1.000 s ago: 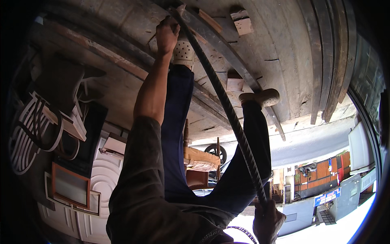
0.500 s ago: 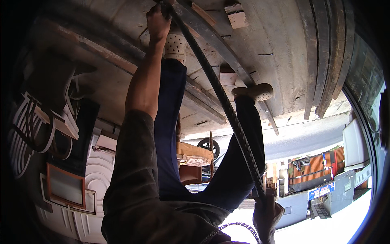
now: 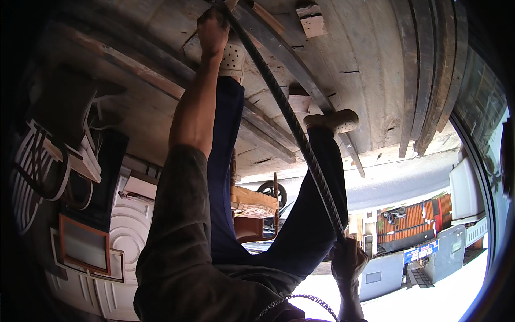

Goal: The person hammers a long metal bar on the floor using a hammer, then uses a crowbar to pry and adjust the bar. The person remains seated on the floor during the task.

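Note:
A long, dark, ribbed steel bar [image 3: 292, 126] slants across the view, from the upper middle to the lower right. My left hand [image 3: 213, 31] is closed in a fist around its upper end, close to the wooden beams on the floor. Lower right, my right hand [image 3: 347, 258] wraps round the other end. Beneath the bar's upper part runs a long dark wooden beam [image 3: 295, 70], and one of my light clogs [image 3: 335, 122] is against it. The other clog [image 3: 232, 58] is beside my left wrist. What the bar's upper tip touches is cut off by the frame edge.
Several long beams [image 3: 429, 75] lie at the right, and more timber [image 3: 134, 67] at the left. Small wood blocks [image 3: 311, 20] sit on the concrete floor. Stacked chairs [image 3: 51, 161], a framed panel [image 3: 86, 244] and a pale carved door [image 3: 131, 225] are at the left.
My right hand and the bar's lower end have shifted up and slightly left in view. My left hand has moved slightly down and right, still closed. The background has drifted a little.

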`<move>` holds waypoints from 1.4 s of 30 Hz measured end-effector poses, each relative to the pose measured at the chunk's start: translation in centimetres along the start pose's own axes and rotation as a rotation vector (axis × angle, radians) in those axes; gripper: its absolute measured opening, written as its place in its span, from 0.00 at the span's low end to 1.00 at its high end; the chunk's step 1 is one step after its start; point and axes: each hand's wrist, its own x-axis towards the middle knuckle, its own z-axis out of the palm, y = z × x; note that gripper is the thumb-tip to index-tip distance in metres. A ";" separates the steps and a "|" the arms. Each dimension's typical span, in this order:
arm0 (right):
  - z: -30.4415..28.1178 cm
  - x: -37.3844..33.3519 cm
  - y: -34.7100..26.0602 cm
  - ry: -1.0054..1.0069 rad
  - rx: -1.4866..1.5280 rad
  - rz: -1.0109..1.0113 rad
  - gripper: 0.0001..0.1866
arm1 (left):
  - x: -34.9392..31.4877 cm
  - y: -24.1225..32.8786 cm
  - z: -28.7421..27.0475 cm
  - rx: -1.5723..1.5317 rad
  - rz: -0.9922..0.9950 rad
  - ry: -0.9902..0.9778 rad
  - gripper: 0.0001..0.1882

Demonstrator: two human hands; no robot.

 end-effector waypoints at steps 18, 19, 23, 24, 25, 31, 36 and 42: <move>0.8 2.8 3.5 0.002 -0.029 0.076 0.19 | 0.4 0.8 -0.4 0.130 0.026 -0.065 0.25; 0.1 2.5 2.9 -0.019 -0.085 0.099 0.19 | 0.3 1.0 -0.3 0.128 -0.007 -0.049 0.25; -0.9 2.2 1.1 0.009 -0.075 0.022 0.17 | 0.7 0.6 0.0 0.111 -0.044 -0.014 0.25; -0.1 2.2 1.9 0.030 -0.056 0.017 0.16 | 0.5 0.2 0.1 0.102 -0.034 -0.021 0.25; 1.4 1.9 3.2 0.050 -0.035 0.015 0.16 | 0.4 0.3 0.0 0.089 -0.013 -0.025 0.25; 7.4 3.7 6.8 0.079 -0.069 -0.030 0.16 | 1.1 0.3 -1.1 0.030 -0.037 -0.094 0.28; 7.6 5.1 7.2 0.161 -0.199 -0.061 0.17 | -1.0 4.5 -4.1 0.142 -0.102 0.045 0.32; 7.6 6.7 10.6 0.224 -0.241 -0.091 0.18 | -14.4 26.2 -11.6 -0.589 0.404 -0.531 0.22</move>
